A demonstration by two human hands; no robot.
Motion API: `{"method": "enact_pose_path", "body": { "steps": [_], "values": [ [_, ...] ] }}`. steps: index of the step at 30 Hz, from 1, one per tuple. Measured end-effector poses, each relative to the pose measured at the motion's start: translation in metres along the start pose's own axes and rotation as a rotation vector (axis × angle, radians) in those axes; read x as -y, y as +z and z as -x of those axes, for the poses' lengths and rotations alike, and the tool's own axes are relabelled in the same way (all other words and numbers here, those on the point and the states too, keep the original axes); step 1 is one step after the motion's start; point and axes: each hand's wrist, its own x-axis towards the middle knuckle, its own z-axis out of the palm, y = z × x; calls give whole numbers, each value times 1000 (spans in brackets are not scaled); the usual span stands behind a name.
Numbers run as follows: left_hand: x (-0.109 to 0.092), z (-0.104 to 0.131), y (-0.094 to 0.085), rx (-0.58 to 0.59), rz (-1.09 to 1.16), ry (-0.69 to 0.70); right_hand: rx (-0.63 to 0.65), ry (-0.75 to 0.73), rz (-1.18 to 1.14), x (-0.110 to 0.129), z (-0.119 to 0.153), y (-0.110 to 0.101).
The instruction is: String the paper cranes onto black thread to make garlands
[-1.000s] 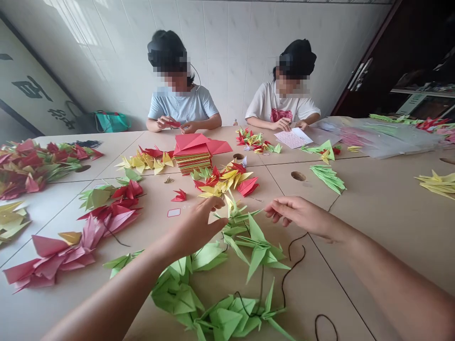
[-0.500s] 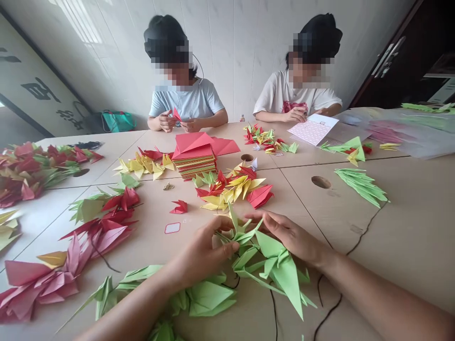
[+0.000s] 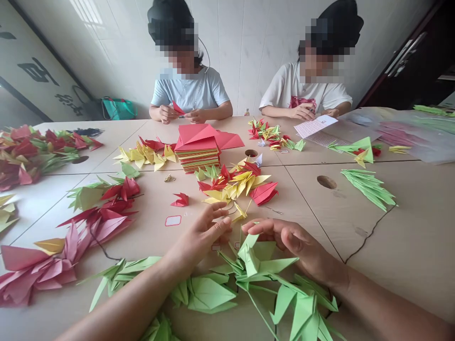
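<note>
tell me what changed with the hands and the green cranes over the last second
Both hands closed in from apart: the left hand and right hand now meet over the string of green paper cranes, fingertips nearly touching, and the cranes were drawn nearer. The stack of red paper and the yellow and red crane pile stayed put.

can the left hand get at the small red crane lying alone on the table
Probably yes: the left hand hovers just right of the small red crane, with only bare table between them.
</note>
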Motion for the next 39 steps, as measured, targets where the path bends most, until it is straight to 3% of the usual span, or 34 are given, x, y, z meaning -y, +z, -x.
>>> {"method": "enact_pose_path", "body": {
  "steps": [4,6,10,12,14,18,22,26,32,39],
  "values": [
    [1,2,1,20,-34,-30,136,1,53,3,1,1],
    [1,2,2,18,-35,-20,131,-7,59,1,-1,-1],
    [1,1,4,48,-18,-14,-171,-25,122,-8,-8,-7],
    [1,0,5,66,-2,-8,-260,-14,126,-10,-10,-11],
    [1,1,5,71,5,-7,-194,13,105,-8,-9,-13],
    [1,1,5,69,13,5,131,88,163,5,-2,-8],
    [1,1,5,81,22,20,223,143,287,10,0,1],
    [0,2,6,92,31,18,92,144,233,4,-3,1],
    [-2,5,4,173,92,55,-167,-21,-26,1,-7,-4],
    [2,0,2,308,97,52,-220,68,-319,-1,-9,-4]
  ]
}}
